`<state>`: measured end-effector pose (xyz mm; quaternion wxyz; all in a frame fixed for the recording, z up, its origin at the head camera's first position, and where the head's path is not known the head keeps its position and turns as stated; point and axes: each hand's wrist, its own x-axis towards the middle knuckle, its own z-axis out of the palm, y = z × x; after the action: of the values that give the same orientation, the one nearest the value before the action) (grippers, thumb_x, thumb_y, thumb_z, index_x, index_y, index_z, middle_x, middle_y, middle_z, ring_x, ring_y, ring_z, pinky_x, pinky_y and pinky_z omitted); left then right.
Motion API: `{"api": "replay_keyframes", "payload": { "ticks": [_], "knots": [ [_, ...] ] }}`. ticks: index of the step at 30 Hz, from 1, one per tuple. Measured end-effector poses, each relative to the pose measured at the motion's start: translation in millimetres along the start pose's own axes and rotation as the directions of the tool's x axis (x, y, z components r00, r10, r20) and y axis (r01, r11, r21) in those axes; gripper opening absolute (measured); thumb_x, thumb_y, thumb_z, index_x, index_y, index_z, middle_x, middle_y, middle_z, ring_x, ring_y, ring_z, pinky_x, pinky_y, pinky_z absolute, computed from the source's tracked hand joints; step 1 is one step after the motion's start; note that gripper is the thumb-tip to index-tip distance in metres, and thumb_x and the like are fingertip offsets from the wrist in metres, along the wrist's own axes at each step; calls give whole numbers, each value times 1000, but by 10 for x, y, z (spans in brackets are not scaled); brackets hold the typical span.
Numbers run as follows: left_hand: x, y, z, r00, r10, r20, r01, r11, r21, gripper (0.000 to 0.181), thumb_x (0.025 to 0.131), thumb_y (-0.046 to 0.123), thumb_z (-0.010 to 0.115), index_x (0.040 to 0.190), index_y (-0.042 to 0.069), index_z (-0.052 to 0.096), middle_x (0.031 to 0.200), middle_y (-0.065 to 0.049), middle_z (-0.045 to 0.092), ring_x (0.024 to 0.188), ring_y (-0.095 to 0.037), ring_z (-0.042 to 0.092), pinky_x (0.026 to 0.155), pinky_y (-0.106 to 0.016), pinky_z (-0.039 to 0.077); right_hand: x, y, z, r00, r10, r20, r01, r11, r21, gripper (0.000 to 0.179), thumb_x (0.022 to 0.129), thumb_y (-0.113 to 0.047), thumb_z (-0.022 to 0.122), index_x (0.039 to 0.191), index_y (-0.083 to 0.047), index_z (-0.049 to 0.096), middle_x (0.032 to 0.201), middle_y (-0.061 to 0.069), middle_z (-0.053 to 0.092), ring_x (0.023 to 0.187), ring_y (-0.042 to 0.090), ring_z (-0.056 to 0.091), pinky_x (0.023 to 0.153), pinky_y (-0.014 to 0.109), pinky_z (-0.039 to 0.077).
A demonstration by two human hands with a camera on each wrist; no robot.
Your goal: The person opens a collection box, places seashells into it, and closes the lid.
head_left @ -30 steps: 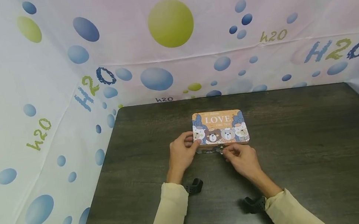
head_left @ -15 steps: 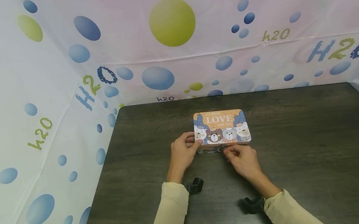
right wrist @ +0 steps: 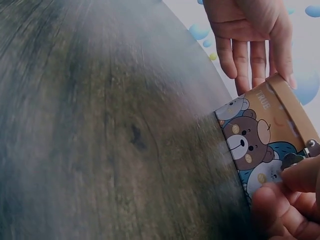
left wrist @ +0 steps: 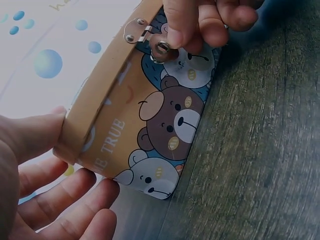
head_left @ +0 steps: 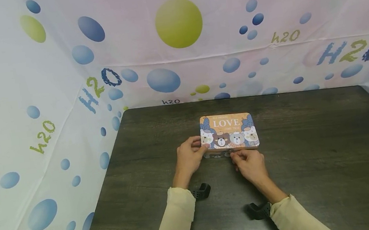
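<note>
A tin box printed with bears and the word LOVE lies on the table with its lid down. My left hand holds its left end, thumb at the lid's edge and fingers along the side wall. At the middle of the box's front is a metal latch, its flap lying over the small loop on the front wall. My right hand pinches this latch between thumb and fingertips. In the right wrist view, the right thumb partly covers the latch.
The box stands on a dark wood-grain table. A white and pink sheet with blue and green dots hangs behind and to the left. Black wrist straps sit on both forearms.
The latch flap, which stuck out shiny from the box's front a second ago, now lies closer to the front and is mostly behind my right fingertips. My left hand keeps its hold.
</note>
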<state>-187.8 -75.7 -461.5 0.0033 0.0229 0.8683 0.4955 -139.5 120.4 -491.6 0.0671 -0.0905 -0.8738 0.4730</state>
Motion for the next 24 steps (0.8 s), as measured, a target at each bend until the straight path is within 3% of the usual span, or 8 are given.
{"api": "replay_keyframes", "payload": {
  "ticks": [9, 20, 24],
  "knots": [
    [-5, -9, -8, 1000, 10, 15, -10, 1000, -22, 43, 92, 27, 76, 127, 4, 66, 112, -13, 70, 93, -22, 72, 73, -40, 57, 7, -8, 9, 999, 33, 25, -32, 999, -15, 22, 93, -19, 69, 78, -6, 77, 54, -1, 63, 42, 13, 58, 43, 27, 38],
    [21, 1, -5, 999, 18, 46, -20, 998, 51, 44, 94, 32, 73, 129, 6, 65, 115, -12, 69, 93, -21, 71, 71, -38, 57, 23, 36, -6, 999, 26, 31, -25, 999, -32, 21, 93, -19, 70, 76, -8, 75, 50, -5, 59, 44, 13, 58, 45, 27, 38],
    [22, -6, -7, 999, 34, 30, -36, 995, 91, 41, 95, 31, 72, 127, 6, 67, 113, -11, 70, 91, -20, 72, 70, -36, 57, 11, 53, -36, 998, 4, 55, -3, 1000, -31, 20, 93, -20, 71, 78, -9, 75, 51, -5, 60, 46, 13, 59, 48, 28, 40]
  ]
}}
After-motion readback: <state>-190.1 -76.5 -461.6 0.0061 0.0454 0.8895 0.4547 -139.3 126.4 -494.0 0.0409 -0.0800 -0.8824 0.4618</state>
